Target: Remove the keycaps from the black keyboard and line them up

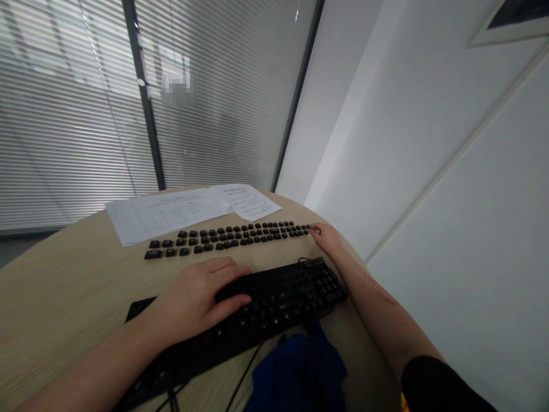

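A black keyboard lies at a slant across the near part of the round table. My left hand rests over its left and middle part, thumb on the keys and fingers stretched toward the far edge, spread apart. Beyond the keyboard, loose black keycaps are laid out in rows. At the right end of these rows my right hand has thumb and forefinger pinched at a small dark keycap, which the fingers partly hide.
Printed sheets lie behind the keycaps. A blue cloth is bunched at the near edge, beside a black cable. The wooden table curves close to a white wall on the right. Window blinds stand behind.
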